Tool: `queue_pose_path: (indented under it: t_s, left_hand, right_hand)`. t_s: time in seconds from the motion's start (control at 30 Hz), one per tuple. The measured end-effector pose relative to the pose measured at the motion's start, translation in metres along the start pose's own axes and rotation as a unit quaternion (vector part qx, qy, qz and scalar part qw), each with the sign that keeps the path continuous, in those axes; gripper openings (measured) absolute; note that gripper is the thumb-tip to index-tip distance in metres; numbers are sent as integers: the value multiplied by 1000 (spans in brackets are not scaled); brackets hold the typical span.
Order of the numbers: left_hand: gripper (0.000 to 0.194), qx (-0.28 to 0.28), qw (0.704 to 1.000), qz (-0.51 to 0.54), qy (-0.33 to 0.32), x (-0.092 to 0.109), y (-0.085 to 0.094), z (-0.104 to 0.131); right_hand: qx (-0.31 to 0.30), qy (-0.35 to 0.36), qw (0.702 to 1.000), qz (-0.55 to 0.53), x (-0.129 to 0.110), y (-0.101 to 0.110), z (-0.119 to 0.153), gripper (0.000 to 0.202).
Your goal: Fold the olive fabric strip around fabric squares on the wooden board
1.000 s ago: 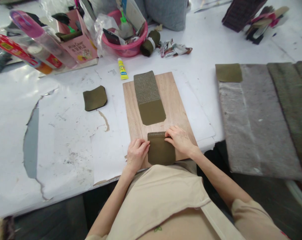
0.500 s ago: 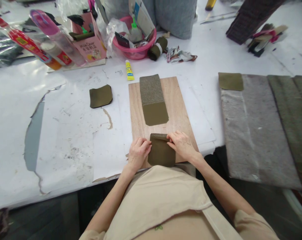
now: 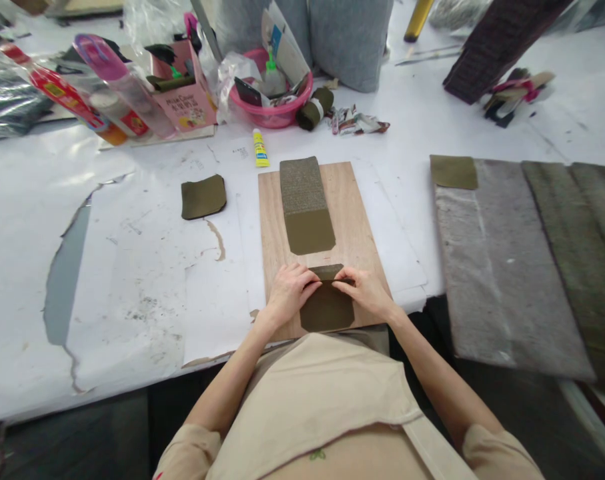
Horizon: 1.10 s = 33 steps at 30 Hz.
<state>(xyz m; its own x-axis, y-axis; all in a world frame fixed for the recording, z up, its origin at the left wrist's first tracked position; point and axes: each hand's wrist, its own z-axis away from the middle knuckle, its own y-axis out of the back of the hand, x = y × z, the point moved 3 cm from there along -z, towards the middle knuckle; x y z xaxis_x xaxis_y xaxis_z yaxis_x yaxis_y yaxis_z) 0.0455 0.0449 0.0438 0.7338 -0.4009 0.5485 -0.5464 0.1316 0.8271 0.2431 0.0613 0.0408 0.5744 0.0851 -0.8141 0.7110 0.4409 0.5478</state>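
Note:
An olive-green piece of material (image 3: 327, 310) with cut corners lies at the near end of a wooden board (image 3: 355, 220). My left hand (image 3: 292, 291) pinches its upper edge near the middle, and my right hand (image 3: 363, 291) pinches the same edge a little to the right. Between my fingertips the edge is raised as a thin fold, with a greyish strip showing behind it. Farther up the board rests a row of overlapping pieces, grey textured at the back (image 3: 303, 183) and smooth olive in front (image 3: 311, 232).
Left of the board is a small stack of olive pieces (image 3: 203, 197). Behind stand a yellow glue tube (image 3: 261, 149), a pink basket (image 3: 275, 119), a pink box (image 3: 187, 110) and bottles. At right, a grey padded board (image 3: 502, 267) carries more olive pieces.
My left hand has moved right, from the piece's left side to its upper edge. My right hand keeps hold there, and the edge is now lifted into a fold.

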Motion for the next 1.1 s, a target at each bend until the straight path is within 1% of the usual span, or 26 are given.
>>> queue_pose_path:
  t_s: [0.1,0.2,0.27,0.33,0.4,0.5,0.6,0.67,0.73,0.8,0.93,1.0,1.1]
  left_hand:
    - [21,-22,996,80,36,-9,1,3]
    - [21,-36,991,110,69,-18,2,9]
    - [22,-23,988,123,89,-23,4,13]
    - [24,-3,979,169,117,-28,5,15]
    - [27,4,956,252,148,-29,4,17]
    - [33,-13,907,378,187,-26,-1,19]
    - [37,-18,873,438,213,-21,-5,20]
    - [38,-4,863,455,220,-20,-5,21]
    - [38,19,855,467,225,-20,-5,21]
    - [38,37,842,485,234,-22,-4,23]
    - [40,34,800,542,254,-24,-4,26]
    - [40,33,793,554,252,-24,-4,28]
    - [40,30,794,558,238,-25,-3,31]
  right_hand:
    - [-27,-27,998,-54,8,-3,1,15]
    - [-32,-51,992,-112,15,-3,3,21]
    - [-25,-74,984,-162,18,-1,5,25]
    - [-22,-97,968,-229,19,-1,6,29]
    - [-27,-109,951,-290,17,-2,8,33]
    - [-36,-121,932,-339,12,-6,8,37]
    - [-39,-127,931,-341,10,-11,8,39]
    - [-52,-139,936,-320,13,-14,8,40]
    - [-78,-157,939,-296,17,-16,9,42]
    - [-100,-171,939,-282,20,-18,11,42]
    - [-110,-193,935,-278,20,-17,12,42]
    - [-102,-194,934,-281,17,-17,10,43]
    - [-73,-165,940,-289,9,-17,5,41]
